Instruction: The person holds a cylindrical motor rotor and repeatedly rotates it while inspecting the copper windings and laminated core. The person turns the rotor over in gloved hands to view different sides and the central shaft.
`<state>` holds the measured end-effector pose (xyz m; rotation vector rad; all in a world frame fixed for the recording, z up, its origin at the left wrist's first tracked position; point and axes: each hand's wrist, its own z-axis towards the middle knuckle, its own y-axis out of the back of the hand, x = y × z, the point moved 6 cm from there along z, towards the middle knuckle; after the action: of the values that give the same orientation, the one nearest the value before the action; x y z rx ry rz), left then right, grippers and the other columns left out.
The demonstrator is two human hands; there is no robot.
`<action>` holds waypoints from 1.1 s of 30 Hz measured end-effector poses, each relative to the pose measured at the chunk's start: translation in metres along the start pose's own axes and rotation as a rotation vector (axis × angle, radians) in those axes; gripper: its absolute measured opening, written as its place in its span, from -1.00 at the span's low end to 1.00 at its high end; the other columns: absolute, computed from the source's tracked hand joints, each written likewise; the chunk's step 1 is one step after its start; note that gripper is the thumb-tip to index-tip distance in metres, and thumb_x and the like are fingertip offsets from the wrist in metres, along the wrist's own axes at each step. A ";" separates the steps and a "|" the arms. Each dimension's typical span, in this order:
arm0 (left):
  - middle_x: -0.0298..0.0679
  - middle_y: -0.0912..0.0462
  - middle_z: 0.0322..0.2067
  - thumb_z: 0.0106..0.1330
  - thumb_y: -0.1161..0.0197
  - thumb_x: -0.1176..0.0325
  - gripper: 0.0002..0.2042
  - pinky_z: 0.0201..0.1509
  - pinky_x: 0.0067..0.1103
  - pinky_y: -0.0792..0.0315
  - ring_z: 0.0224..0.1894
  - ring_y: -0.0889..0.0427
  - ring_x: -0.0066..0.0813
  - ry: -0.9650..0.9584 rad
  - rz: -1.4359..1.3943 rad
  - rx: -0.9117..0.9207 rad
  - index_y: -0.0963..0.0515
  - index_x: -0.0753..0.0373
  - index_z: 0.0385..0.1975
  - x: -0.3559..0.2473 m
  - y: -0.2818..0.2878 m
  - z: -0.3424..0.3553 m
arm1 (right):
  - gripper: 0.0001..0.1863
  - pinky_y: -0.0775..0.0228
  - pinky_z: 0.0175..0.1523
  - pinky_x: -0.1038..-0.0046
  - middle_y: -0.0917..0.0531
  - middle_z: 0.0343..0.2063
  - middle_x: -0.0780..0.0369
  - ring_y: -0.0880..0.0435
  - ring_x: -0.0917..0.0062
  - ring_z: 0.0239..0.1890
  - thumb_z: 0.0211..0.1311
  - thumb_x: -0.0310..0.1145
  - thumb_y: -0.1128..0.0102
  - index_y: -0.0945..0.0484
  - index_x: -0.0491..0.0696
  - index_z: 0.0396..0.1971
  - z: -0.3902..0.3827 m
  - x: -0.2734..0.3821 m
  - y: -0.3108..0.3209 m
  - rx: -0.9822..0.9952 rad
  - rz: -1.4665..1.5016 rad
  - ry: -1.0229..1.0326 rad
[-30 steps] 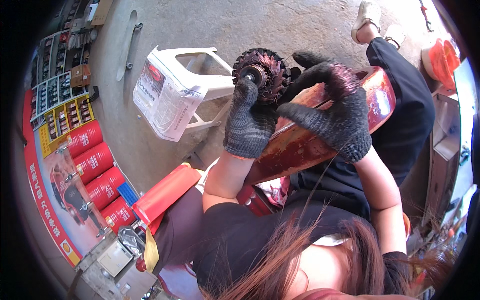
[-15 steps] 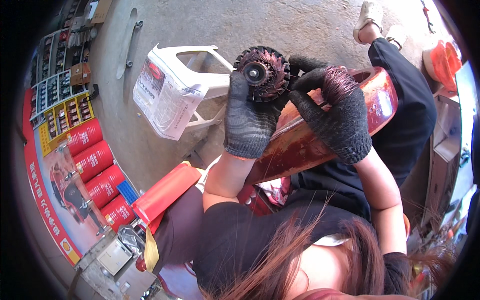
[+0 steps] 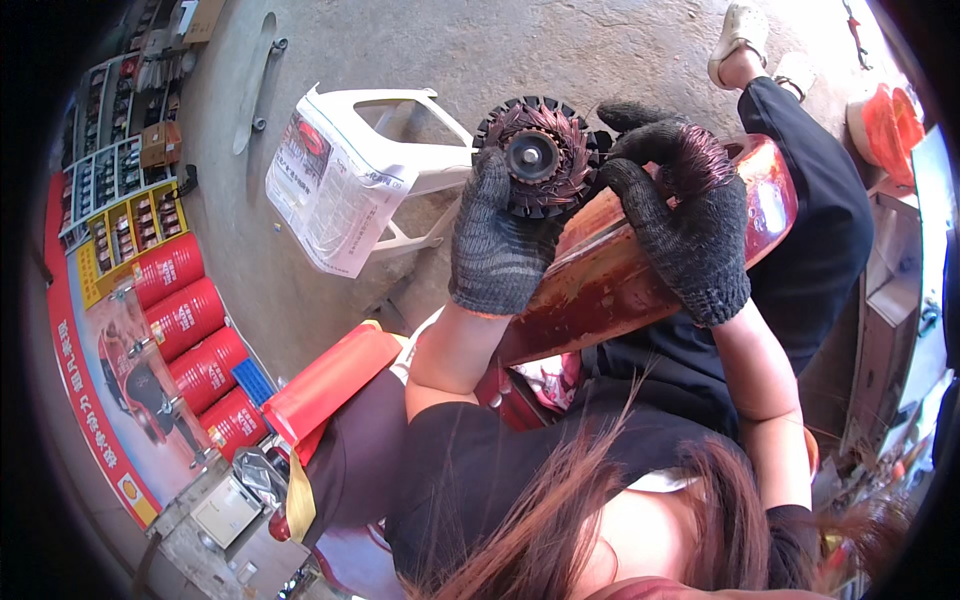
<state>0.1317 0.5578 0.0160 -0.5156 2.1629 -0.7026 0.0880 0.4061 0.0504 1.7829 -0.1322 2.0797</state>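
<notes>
My left hand [image 3: 500,250], in a dark knit glove, grips a round black part [image 3: 554,145] ringed with copper windings, with a metal hub in the middle. My right hand [image 3: 688,240], gloved the same way, has its fingers curled round a bundle of copper wire [image 3: 704,152]; thin wire appears to run between the bundle and the part, though this is hard to make out. Beneath both hands a worn, glossy red-brown slanted piece [image 3: 590,295] lies across the lap, over dark trousers [image 3: 820,220].
A white plastic stool [image 3: 385,155] covered with newspaper stands ahead on the left. Farther left are a skateboard [image 3: 255,80], shelves [image 3: 105,150] and red drums [image 3: 180,315]. An orange object [image 3: 875,135] and a metal cabinet [image 3: 890,290] are at right; a red folded item [image 3: 325,375] lies at lower left.
The round part in my left hand has turned to face the camera more fully. My right hand has moved slightly to the right, with the wire bundle still in it.
</notes>
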 end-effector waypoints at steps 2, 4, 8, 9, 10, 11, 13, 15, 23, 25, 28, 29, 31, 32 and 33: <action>-0.15 -0.41 0.08 0.33 0.03 -0.07 -0.50 0.23 -0.13 -0.31 0.16 -0.39 -0.21 0.013 -0.085 0.132 -0.35 0.15 0.11 0.003 0.001 0.000 | -0.80 -0.45 -0.05 0.40 -0.63 -0.21 0.07 -0.63 0.32 -0.09 -0.01 -0.55 -0.31 -0.53 -0.15 -0.34 0.001 0.001 0.000 0.004 0.072 0.016; -0.15 -0.41 0.09 0.31 -0.03 -0.05 -0.49 0.24 -0.16 -0.31 0.16 -0.40 -0.20 0.044 -0.143 0.218 -0.33 0.16 0.12 0.003 -0.002 0.001 | -0.78 -0.45 -0.06 0.41 -0.62 -0.19 0.06 -0.63 0.33 -0.08 -0.03 -0.54 -0.34 -0.54 -0.15 -0.34 0.001 0.007 0.003 -0.036 0.061 0.027; -0.15 -0.42 0.08 0.30 -0.12 0.04 -0.50 0.27 -0.22 -0.32 0.14 -0.42 -0.20 0.017 -0.160 0.292 -0.30 0.17 0.13 0.000 -0.006 0.001 | -0.71 -0.46 -0.05 0.40 -0.60 -0.14 0.03 -0.62 0.30 -0.07 -0.11 -0.49 -0.42 -0.54 -0.17 -0.34 -0.002 0.017 0.004 0.003 0.029 0.157; -0.14 -0.42 0.08 0.30 -0.12 0.03 -0.50 0.26 -0.22 -0.32 0.14 -0.42 -0.20 -0.018 -0.153 0.308 -0.30 0.18 0.13 -0.001 -0.005 0.001 | -0.69 -0.46 -0.05 0.39 -0.60 -0.15 0.03 -0.62 0.28 -0.07 -0.12 -0.47 -0.44 -0.53 -0.17 -0.34 -0.003 0.018 0.001 0.028 -0.009 0.160; -0.15 -0.42 0.08 0.30 -0.10 -0.01 -0.48 0.27 -0.23 -0.32 0.14 -0.42 -0.19 -0.005 -0.166 0.263 -0.31 0.19 0.13 -0.001 -0.001 0.001 | -0.67 -0.47 -0.05 0.39 -0.60 -0.15 0.03 -0.62 0.27 -0.07 -0.14 -0.45 -0.46 -0.53 -0.17 -0.35 -0.003 0.019 -0.003 0.053 -0.045 0.164; -0.15 -0.42 0.08 0.29 -0.09 -0.04 -0.47 0.27 -0.23 -0.32 0.14 -0.42 -0.19 -0.022 -0.128 0.238 -0.30 0.18 0.14 -0.002 0.000 0.001 | -0.66 -0.47 -0.04 0.39 -0.60 -0.15 0.02 -0.62 0.25 -0.08 -0.15 -0.43 -0.47 -0.52 -0.17 -0.36 -0.004 0.020 -0.006 0.078 -0.082 0.168; -0.15 -0.42 0.09 0.28 -0.08 -0.08 -0.43 0.27 -0.24 -0.32 0.15 -0.41 -0.20 -0.055 -0.054 0.188 -0.29 0.18 0.15 -0.005 -0.002 0.001 | -0.63 -0.46 -0.02 0.38 -0.58 -0.12 0.01 -0.60 0.21 -0.07 -0.18 -0.40 -0.50 -0.50 -0.16 -0.37 -0.006 0.015 -0.009 0.095 -0.095 0.100; -0.08 -0.39 0.11 0.25 -0.08 -0.13 -0.37 0.30 -0.20 -0.28 0.16 -0.38 -0.11 -0.037 -0.086 0.217 -0.27 0.22 0.17 -0.003 0.000 0.001 | -0.63 -0.45 -0.02 0.37 -0.56 -0.09 0.00 -0.59 0.21 -0.06 -0.19 -0.41 -0.51 -0.49 -0.16 -0.39 -0.003 0.015 -0.009 -0.017 -0.036 0.186; -0.02 -0.36 0.12 0.26 -0.08 -0.12 -0.35 0.34 -0.19 -0.20 0.19 -0.34 -0.07 -0.034 -0.316 0.285 -0.25 0.25 0.18 -0.005 -0.002 0.002 | -0.67 -0.45 -0.05 0.32 -0.56 -0.08 0.01 -0.60 0.23 -0.10 -0.15 -0.47 -0.46 -0.50 -0.15 -0.37 -0.002 0.023 -0.016 0.013 0.049 0.192; -0.05 -0.37 0.12 0.26 -0.08 -0.11 -0.37 0.33 -0.22 -0.21 0.19 -0.35 -0.12 0.009 -0.357 0.269 -0.26 0.24 0.18 -0.003 0.001 0.003 | -0.76 -0.46 -0.09 0.35 -0.61 -0.17 0.05 -0.63 0.27 -0.17 -0.09 -0.50 -0.39 -0.53 -0.14 -0.39 -0.001 0.025 -0.018 0.040 -0.144 0.231; -0.09 -0.38 0.11 0.26 -0.10 -0.09 -0.39 0.32 -0.25 -0.22 0.18 -0.36 -0.18 0.015 -0.310 0.256 -0.27 0.23 0.17 -0.002 -0.001 0.002 | -0.83 -0.46 -0.16 0.41 -0.64 -0.24 0.06 -0.64 0.30 -0.24 -0.05 -0.53 -0.33 -0.55 -0.13 -0.40 -0.001 0.023 -0.017 0.028 -0.101 0.190; -0.10 -0.39 0.11 0.26 -0.11 -0.08 -0.39 0.32 -0.27 -0.23 0.18 -0.36 -0.20 0.008 -0.276 0.253 -0.28 0.22 0.17 -0.002 -0.003 0.001 | -0.83 -0.46 -0.18 0.42 -0.64 -0.23 0.06 -0.63 0.31 -0.26 -0.04 -0.53 -0.32 -0.55 -0.13 -0.39 -0.001 0.020 -0.016 0.035 -0.092 0.161; -0.08 -0.38 0.11 0.20 -0.13 -0.17 -0.32 0.25 -0.25 -0.29 0.16 -0.37 -0.16 -0.004 -0.240 0.144 -0.28 0.22 0.18 -0.002 0.000 0.003 | -0.84 -0.45 -0.21 0.45 -0.64 -0.22 0.07 -0.63 0.33 -0.28 -0.03 -0.55 -0.30 -0.55 -0.13 -0.39 -0.002 0.013 -0.013 0.047 -0.075 0.101; -0.07 -0.38 0.11 0.16 -0.14 -0.21 -0.28 0.22 -0.25 -0.33 0.14 -0.38 -0.14 -0.010 -0.223 0.090 -0.28 0.22 0.18 -0.002 0.002 0.003 | -0.84 -0.45 -0.21 0.45 -0.64 -0.22 0.07 -0.63 0.33 -0.29 -0.02 -0.55 -0.30 -0.55 -0.13 -0.38 -0.002 0.014 -0.013 0.046 -0.062 0.098; -0.07 -0.38 0.11 0.16 -0.15 -0.21 -0.28 0.22 -0.24 -0.33 0.15 -0.37 -0.13 -0.016 -0.185 0.084 -0.28 0.22 0.18 -0.002 0.003 0.004 | -0.84 -0.45 -0.21 0.45 -0.64 -0.23 0.07 -0.63 0.33 -0.29 -0.01 -0.55 -0.29 -0.55 -0.13 -0.37 -0.001 0.015 -0.013 0.044 -0.050 0.094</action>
<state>0.1354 0.5597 0.0134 -0.6805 2.0787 -0.8830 0.0898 0.4216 0.0623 1.6921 -0.0163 2.1414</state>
